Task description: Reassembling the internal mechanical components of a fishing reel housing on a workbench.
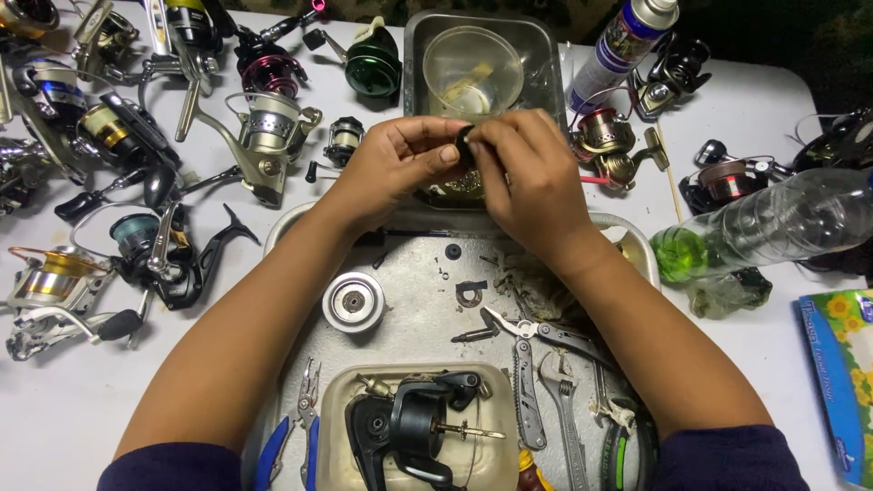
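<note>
Hands meet at the centre of the view, both closed on one small black round part point(465, 145), which sits pinched between them just above a rectangular metal tray point(414, 50) holding a clear plastic cup point(473, 71). The left hand point(396, 164) has its thumb and curled fingers pressed against the part's left side; the right hand point(527, 173) grips it from the right with fingertips drawn tightly together, so most of the part is hidden and its exact shape cannot be told. Below the hands lies a larger, grimy metal work tray point(418, 300) scattered with loose pieces: a silver spool point(353, 302), a small black washer point(453, 251), a curved black bracket point(470, 293), folding multi-tool pliers point(536, 338), an adjustable wrench point(564, 400) and blue-handled pliers point(296, 427). Nearest the viewer, a shallow beige container point(332, 445) holds a black fishing reel body point(409, 427) with its shaft exposed and spool removed, so the reel looks well stripped down, with its parts lying separate and nothing put back together. Around the trays, a white table point(82, 409) is crowded with many other spinning reels, thickest at the left point(264, 136). A spray can point(623, 45) stands at the upper right, and a clear plastic bottle point(782, 223) with green liquid lies on its side at the right.
</note>
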